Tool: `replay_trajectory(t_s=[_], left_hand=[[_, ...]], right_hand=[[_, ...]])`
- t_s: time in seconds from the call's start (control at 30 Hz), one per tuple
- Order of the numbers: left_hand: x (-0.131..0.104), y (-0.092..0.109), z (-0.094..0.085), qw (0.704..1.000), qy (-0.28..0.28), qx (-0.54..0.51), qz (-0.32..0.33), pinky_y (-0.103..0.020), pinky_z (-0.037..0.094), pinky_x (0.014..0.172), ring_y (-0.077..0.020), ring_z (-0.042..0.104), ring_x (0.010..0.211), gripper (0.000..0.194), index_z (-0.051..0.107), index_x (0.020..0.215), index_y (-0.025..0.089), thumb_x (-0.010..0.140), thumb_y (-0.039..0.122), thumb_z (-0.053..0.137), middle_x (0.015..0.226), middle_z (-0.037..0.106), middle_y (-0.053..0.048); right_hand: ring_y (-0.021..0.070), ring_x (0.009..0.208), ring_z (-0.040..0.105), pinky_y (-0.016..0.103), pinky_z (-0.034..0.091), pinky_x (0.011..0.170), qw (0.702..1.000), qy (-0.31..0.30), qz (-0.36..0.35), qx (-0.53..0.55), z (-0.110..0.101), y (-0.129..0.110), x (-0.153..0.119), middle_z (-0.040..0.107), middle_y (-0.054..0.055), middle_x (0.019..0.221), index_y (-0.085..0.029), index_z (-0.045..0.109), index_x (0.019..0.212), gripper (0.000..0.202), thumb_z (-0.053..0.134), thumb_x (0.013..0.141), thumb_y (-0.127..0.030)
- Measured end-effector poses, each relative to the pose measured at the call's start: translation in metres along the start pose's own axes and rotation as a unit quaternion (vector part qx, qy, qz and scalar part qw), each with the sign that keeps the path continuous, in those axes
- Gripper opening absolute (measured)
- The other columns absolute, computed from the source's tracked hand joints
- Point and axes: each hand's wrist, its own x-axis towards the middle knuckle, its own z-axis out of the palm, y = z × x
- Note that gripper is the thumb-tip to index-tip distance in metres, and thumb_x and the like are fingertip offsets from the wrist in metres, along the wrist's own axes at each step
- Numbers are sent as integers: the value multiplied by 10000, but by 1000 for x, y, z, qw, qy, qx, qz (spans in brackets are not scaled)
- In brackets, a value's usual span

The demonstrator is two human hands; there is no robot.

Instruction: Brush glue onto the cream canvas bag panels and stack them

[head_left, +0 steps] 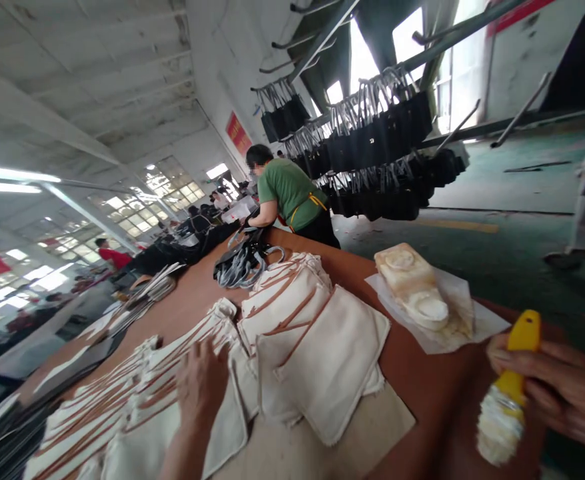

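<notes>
Along the left edge of the brown tabletop [197, 283] lie long dark strips [37, 407], in a loose heap. Next to them, a row of overlapping cream fabric pieces [149, 433] with brown edging runs from the near edge toward the middle. The left hand [202, 380] is laid over the right side of this row, its fingers bent and near to each other; I cannot tell whether they pinch a piece or only rest on it.

Toward the far edge there is a tangled bundle of grey and black straps [247, 270], and behind it 1 co-worker in a green shirt [292, 187] bends over the tabletop. In the middle, a second pile of cream fabric pieces [332, 353] is fanned out, its near part upon a beige board [372, 433]. Beyond the right edge, black bags [382, 130] hang in rows from a rack.

Near the right edge, a paste-smeared block [407, 277] sits on a white sheet [482, 323]. At the near right corner is the yellow-handled brush [515, 393], bristles downward and thick with cream-white paste. The right hand [562, 387] has its fingers closed firmly around the handle.
</notes>
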Motion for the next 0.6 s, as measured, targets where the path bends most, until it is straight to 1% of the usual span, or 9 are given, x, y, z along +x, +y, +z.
replay_trajectory(t_s=[0.07,0.13,0.2,0.27,0.3,0.37,0.43,0.53,0.6], left_hand=[[3,57,23,995,-39,-57,71,-323,420,880,-229,605,1009,336,632,1081,216,956,392,375,1065,666,-84],[4,115,43,985,-70,-106,113,-280,430,847,-192,624,985,329,657,1028,240,964,400,377,1015,687,-51],[8,164,56,981,-84,-135,110,-305,430,874,-211,623,1011,390,676,966,206,969,442,364,995,693,-79],[15,201,65,982,-92,-149,74,-375,429,916,-249,609,1053,443,675,945,158,959,488,379,1017,685,-118],[20,214,67,982,-96,-152,50,-413,430,932,-257,602,1069,444,667,964,142,949,502,407,1045,676,-124],[28,233,69,980,-108,-164,12,-460,444,944,-243,600,1072,415,640,1026,133,928,502,478,1097,658,-106],[35,244,68,973,-132,-191,1,-449,480,917,-205,621,1016,367,624,1054,151,913,478,534,1093,656,-69],[38,250,56,946,-178,-267,41,-362,517,795,-167,651,845,317,656,948,148,905,447,560,909,685,-37],[32,246,40,920,-201,-329,77,-307,503,710,-173,655,755,363,688,864,138,904,464,532,766,685,-25]], right_hand=[[27,305,249,322,126,398,998,-39,18,51,0,-6,0,320,-40,435,-282,584,821,281,720,766,-522],[30,313,251,310,127,402,996,-36,20,81,1,-9,0,331,-37,441,-282,592,824,262,731,776,-498],[46,310,250,298,129,394,995,-25,21,94,0,-11,1,330,-35,441,-282,604,834,271,747,759,-500],[62,305,241,287,129,381,995,-12,21,96,-2,-9,2,329,-29,438,-277,614,832,303,769,719,-512],[66,305,238,282,126,377,995,-10,19,95,-3,-8,2,332,-26,438,-273,618,828,316,776,706,-517],[63,307,234,268,125,374,995,-11,21,98,-5,-4,2,334,-25,442,-264,616,801,322,775,703,-526],[62,316,240,254,142,374,994,-23,23,108,-7,-2,-1,342,-31,453,-259,602,784,308,754,734,-522],[63,333,225,228,159,373,993,-45,10,111,-8,-7,-6,355,-50,454,-239,589,807,300,697,809,-519],[56,343,199,208,148,372,993,-57,-14,107,-8,-19,-9,355,-66,442,-210,589,832,325,677,834,-523]])
